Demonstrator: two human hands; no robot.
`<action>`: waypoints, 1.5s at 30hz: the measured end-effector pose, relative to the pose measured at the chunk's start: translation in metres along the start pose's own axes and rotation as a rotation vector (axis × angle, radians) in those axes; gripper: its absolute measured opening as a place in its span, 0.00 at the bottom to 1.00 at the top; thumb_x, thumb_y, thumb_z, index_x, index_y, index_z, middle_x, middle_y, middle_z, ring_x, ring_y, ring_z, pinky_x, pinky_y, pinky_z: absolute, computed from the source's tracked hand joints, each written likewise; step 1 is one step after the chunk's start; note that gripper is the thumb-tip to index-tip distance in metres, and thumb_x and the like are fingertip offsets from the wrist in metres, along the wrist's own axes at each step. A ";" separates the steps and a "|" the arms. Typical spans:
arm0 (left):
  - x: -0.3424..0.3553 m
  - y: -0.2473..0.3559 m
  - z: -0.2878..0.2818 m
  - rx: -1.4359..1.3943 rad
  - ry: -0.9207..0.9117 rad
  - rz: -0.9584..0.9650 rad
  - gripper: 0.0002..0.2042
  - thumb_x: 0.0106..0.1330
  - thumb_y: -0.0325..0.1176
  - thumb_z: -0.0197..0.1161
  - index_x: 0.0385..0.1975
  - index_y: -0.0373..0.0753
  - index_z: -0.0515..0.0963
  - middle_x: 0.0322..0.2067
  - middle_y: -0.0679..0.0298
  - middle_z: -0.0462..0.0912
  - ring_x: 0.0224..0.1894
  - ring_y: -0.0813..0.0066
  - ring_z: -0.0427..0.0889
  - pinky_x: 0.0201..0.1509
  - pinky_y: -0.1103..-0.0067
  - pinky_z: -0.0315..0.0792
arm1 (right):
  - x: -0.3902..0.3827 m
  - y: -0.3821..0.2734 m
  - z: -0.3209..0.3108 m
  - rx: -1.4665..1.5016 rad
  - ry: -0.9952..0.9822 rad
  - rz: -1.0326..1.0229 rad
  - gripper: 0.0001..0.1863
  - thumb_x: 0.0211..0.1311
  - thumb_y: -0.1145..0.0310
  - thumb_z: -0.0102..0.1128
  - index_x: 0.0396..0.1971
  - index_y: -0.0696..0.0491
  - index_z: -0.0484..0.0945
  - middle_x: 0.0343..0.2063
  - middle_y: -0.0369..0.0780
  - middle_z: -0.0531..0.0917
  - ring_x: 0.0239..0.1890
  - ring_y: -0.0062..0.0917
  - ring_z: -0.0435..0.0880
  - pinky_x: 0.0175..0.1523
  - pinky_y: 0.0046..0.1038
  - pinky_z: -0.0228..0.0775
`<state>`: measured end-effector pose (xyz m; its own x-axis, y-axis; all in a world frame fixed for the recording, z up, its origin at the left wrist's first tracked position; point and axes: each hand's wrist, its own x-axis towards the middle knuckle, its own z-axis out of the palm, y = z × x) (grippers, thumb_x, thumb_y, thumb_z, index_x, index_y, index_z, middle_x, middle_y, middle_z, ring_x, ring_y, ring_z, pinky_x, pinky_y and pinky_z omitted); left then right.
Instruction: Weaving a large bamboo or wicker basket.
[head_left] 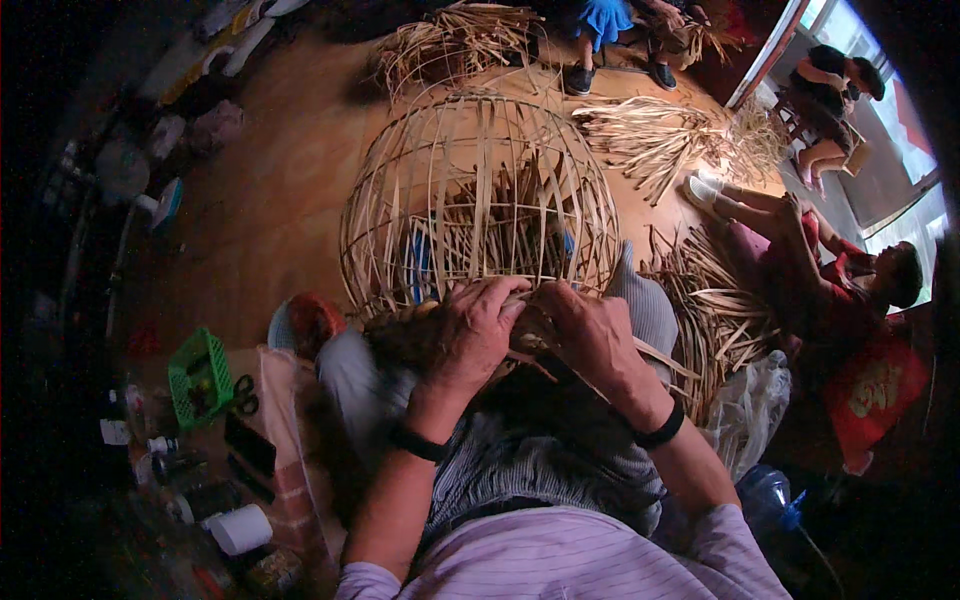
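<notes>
A large rounded basket frame of thin, open-spaced tan strips stands between my knees, its near rim towards me. My left hand is closed at this rim, its thumb and fingers pinched near a strip. Close to its right, my right hand is also closed, fingers bent over the rim. A pale strip runs out from beside my right hand towards the lower right. What exactly lies between the fingertips is hidden. Through the frame, several cut strips and bits of blue show.
Bundles of dry strips lie at my right, with more strips beyond and another heap at the far side. A green plastic basket, scissors and a white cup are at my left. People sit at the right and far side.
</notes>
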<state>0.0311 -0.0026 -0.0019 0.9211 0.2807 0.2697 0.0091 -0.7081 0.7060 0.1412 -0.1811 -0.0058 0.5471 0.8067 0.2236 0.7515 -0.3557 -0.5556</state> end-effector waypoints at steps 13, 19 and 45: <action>0.003 0.001 0.006 0.076 0.045 0.031 0.13 0.64 0.27 0.71 0.48 0.40 0.82 0.44 0.54 0.89 0.49 0.49 0.88 0.58 0.61 0.76 | -0.003 0.024 0.011 -0.067 0.106 -0.035 0.24 0.62 0.63 0.70 0.52 0.56 0.70 0.28 0.50 0.84 0.31 0.54 0.86 0.32 0.47 0.76; 0.002 -0.011 0.014 0.041 0.093 0.058 0.14 0.64 0.28 0.72 0.49 0.40 0.82 0.44 0.54 0.90 0.49 0.49 0.88 0.57 0.61 0.76 | 0.001 0.024 0.002 -0.074 0.092 0.002 0.22 0.66 0.61 0.69 0.48 0.56 0.69 0.30 0.50 0.85 0.31 0.53 0.86 0.31 0.45 0.76; -0.001 0.003 0.022 0.209 0.143 0.010 0.11 0.77 0.39 0.61 0.35 0.40 0.78 0.31 0.53 0.84 0.38 0.45 0.83 0.47 0.54 0.71 | 0.001 -0.002 -0.008 0.652 -0.251 0.216 0.08 0.79 0.71 0.59 0.40 0.60 0.78 0.31 0.31 0.77 0.34 0.12 0.70 0.35 0.23 0.68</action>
<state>0.0387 -0.0191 -0.0150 0.8572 0.3512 0.3767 0.0941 -0.8260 0.5558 0.1431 -0.1837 0.0021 0.4987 0.8619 -0.0916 0.2214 -0.2288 -0.9480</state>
